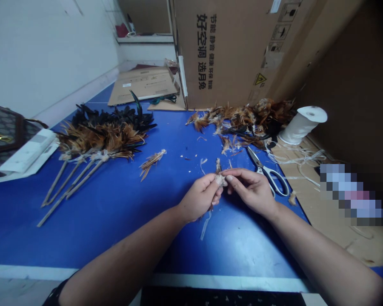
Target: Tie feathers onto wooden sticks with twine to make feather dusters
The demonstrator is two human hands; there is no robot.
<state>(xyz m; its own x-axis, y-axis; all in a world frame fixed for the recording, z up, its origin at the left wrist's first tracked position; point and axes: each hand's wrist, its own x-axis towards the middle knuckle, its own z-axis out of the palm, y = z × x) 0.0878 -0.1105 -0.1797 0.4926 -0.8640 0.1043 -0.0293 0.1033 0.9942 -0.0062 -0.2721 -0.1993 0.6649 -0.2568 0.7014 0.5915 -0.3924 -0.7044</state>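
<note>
Over the middle of the blue table, my left hand (pixel 198 196) is closed in a pinch on a small bunch of feathers (pixel 222 181), pale at its bound end. My right hand (pixel 254 190) meets it from the other side, thumb and forefinger pinched on the same bunch. Much of the bunch is hidden by my fingers. A clear strip of ribbon (pixel 205 226) hangs below my left hand. Just beyond my right hand lie scissors (pixel 264 169) with white handles, blades parted slightly. A loose brown feather tuft (pixel 153 163) rests left of my hands.
Several feather dusters (pixel 104 138) with stick handles lie at the left, beside white papers (pixel 28 155) and a patterned bag (pixel 6 131). A heap of brown feathers (pixel 242 119) lies along a large cardboard box (pixel 230 55). A white ribbon spool (pixel 301 126) stands at the right.
</note>
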